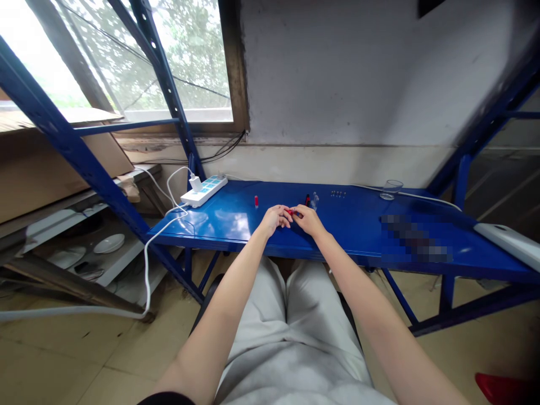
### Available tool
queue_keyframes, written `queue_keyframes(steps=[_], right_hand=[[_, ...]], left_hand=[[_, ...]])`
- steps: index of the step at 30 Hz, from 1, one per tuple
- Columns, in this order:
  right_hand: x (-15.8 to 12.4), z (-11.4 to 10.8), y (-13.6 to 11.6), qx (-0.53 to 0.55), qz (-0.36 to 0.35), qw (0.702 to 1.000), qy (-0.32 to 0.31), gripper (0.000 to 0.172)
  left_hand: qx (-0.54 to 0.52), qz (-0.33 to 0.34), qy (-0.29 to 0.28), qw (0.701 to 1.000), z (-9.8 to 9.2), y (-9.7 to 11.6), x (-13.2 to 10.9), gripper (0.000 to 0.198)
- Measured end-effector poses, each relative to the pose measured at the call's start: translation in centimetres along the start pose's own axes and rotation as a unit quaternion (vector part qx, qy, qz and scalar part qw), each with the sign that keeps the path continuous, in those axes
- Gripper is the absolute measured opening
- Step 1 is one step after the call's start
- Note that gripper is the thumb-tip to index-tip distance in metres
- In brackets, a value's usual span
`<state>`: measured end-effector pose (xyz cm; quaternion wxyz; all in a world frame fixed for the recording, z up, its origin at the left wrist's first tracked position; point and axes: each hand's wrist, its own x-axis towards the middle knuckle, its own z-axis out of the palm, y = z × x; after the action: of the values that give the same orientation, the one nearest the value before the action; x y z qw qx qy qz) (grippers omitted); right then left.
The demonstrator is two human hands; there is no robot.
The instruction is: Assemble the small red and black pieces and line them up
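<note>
Close together above the blue table (pixel 350 233), near its front edge, my two hands meet at a small red piece (pixel 289 211). My left hand (pixel 276 217) pinches it from the left, and the fingers of my right hand (pixel 308 220) close on its other side. What kind of part it is cannot be made out, since the fingertips cover most of it. A little red tube with a clear lower end (pixel 256 201) stands upright to the left. Just behind my right hand are dark red-and-black pieces (pixel 307 199) and some clear small tubes (pixel 315 201).
A row of several tiny pale pieces (pixel 338 194) lies further back. A clear glass (pixel 391 190) stands at the back right, near a blurred-out dark object (pixel 415 239). At the left, a white power strip (pixel 205 191) trails its cable over the table edge. Blue frame posts rise at both sides.
</note>
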<state>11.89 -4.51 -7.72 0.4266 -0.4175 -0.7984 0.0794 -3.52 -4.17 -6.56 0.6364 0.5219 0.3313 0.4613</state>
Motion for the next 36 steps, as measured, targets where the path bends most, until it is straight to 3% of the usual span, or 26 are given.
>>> queue_keyframes(steps=[6,10,15,19,36], right_hand=[[0.0,0.2,0.1,0.016,0.008,1.0,0.003,0.022],[0.0,-0.2,0.2,-0.028,0.032,0.999,0.02,0.023],[-0.2,-1.5,1.3,-0.117,0.17,0.978,0.026,0.022],[-0.4,-2.1,2.4,-0.158,0.268,0.95,0.012,0.019],[0.2,-1.3,3.3,-0.203,0.285,0.937,0.005,0.017]], left_hand=[[-0.037,-0.036,-0.015,0.999,0.1,0.4,-0.2,0.017],[-0.04,-0.032,-0.008,0.999,-0.1,0.4,-0.2,0.021],[-0.038,-0.002,0.047,0.998,-0.4,0.2,-0.1,0.022],[-0.038,0.006,0.058,0.998,-0.7,0.0,0.0,0.021],[-0.024,0.012,0.056,0.998,-0.4,0.1,-0.1,0.019]])
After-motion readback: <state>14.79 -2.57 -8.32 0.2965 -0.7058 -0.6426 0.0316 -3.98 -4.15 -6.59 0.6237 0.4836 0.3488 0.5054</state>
